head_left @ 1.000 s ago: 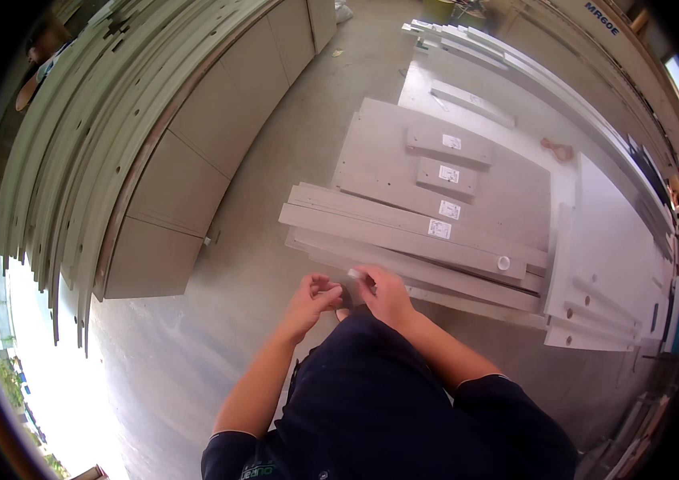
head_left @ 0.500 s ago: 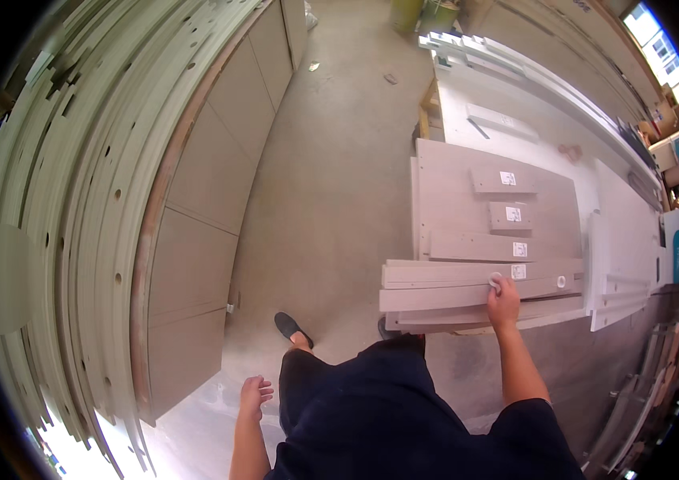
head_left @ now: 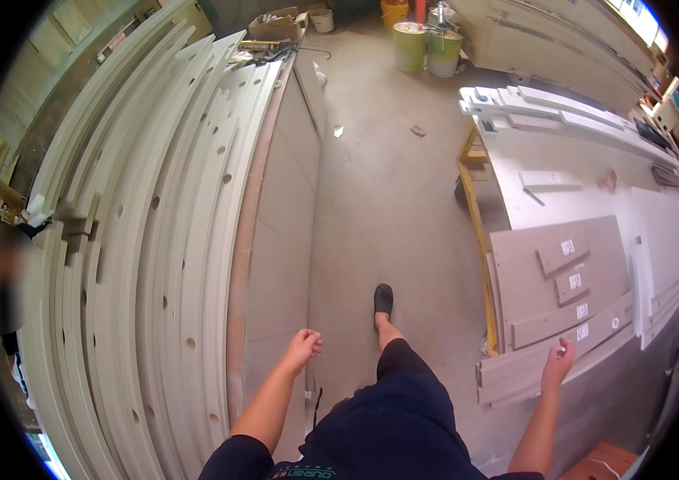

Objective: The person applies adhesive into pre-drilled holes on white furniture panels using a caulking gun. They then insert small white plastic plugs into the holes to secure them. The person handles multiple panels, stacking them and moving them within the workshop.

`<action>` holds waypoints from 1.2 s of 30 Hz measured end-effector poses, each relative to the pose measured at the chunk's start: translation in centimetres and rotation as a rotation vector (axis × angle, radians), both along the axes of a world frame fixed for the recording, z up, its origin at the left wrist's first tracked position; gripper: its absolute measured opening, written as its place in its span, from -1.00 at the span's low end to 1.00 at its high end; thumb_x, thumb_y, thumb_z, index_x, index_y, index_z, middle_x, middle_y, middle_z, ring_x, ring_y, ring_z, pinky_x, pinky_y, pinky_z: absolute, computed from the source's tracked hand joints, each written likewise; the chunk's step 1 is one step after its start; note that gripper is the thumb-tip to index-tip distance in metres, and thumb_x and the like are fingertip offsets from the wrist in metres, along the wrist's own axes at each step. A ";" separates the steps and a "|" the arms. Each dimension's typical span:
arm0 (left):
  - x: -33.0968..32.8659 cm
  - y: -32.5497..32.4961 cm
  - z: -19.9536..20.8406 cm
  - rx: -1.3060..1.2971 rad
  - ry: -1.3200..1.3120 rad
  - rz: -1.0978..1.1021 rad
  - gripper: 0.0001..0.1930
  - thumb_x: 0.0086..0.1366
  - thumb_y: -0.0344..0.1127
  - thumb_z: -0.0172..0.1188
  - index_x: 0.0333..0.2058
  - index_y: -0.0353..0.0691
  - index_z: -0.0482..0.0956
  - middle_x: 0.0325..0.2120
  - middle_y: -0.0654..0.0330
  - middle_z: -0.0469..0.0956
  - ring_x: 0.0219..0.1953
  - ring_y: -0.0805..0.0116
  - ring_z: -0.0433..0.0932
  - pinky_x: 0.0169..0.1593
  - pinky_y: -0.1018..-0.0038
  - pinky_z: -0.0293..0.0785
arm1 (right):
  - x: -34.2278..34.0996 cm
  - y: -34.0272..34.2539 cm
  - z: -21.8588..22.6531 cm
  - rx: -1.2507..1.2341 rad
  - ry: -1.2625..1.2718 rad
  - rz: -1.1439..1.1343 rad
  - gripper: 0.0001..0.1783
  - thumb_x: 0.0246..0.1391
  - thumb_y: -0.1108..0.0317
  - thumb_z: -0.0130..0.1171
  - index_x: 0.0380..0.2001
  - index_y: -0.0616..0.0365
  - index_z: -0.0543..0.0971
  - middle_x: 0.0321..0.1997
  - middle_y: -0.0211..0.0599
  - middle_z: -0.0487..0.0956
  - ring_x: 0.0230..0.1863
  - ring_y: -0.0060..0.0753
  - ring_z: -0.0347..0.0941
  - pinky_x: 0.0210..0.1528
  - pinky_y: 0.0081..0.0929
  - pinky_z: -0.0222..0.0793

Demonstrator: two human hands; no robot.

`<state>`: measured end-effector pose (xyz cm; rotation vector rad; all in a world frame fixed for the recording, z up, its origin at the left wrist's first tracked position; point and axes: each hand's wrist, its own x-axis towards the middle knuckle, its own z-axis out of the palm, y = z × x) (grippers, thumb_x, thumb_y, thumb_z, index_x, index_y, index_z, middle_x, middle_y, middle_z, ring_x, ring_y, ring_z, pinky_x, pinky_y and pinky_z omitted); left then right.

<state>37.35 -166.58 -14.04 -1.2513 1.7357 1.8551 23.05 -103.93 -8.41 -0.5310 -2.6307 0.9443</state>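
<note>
- Basically, left hand [head_left: 303, 350] is half-curled, nothing seen held, likely for balance.
- Right hand [head_left: 559, 366] is loosely curled near grey strips [head_left: 518, 366]; contents can't be told.
- Strips are laid flat at right, long axis left-to-right, right ends farther.
- Beyond, short boards [head_left: 553, 257] are set with labels [head_left: 568, 247] up, probably for reading.

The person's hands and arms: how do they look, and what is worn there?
The left hand and right hand show no gloves or watch. Short, dark navy sleeves belong to a shirt with small green and red print.
</note>
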 end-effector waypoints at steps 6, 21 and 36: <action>-7.9 -6.3 -3.5 -0.029 -0.173 -0.083 -0.75 0.36 -0.15 0.10 -0.16 -0.20 0.43 -0.35 0.25 0.52 -0.42 0.49 0.47 -0.34 0.51 0.43 | -17.1 -15.1 1.0 -0.198 0.046 0.080 -0.76 0.13 0.50 0.08 -0.11 0.20 0.52 -0.17 -0.34 0.49 -0.26 -0.50 0.40 -0.20 -0.53 0.37; -44.7 -24.9 -5.0 -0.066 0.054 0.079 -0.78 0.34 -0.24 0.12 -0.16 -0.25 0.45 -0.36 0.24 0.53 -0.41 0.52 0.46 -0.32 0.55 0.44 | -60.6 -66.5 9.5 -0.395 -0.178 1.074 -0.61 0.01 0.42 0.24 -0.04 0.17 0.51 -0.12 -0.20 0.51 -0.28 -0.40 0.51 -0.25 -0.47 0.49; -66.8 -38.1 7.8 0.010 0.241 0.409 -0.67 0.40 -0.17 0.10 0.01 -0.24 0.45 -0.16 0.16 0.55 -0.15 0.39 0.54 -0.03 0.45 0.44 | -93.4 -110.9 6.0 0.094 0.029 1.308 -0.46 -0.04 0.20 0.29 -0.01 0.18 0.42 -0.05 -0.09 0.52 0.03 0.04 0.40 0.09 -0.20 0.36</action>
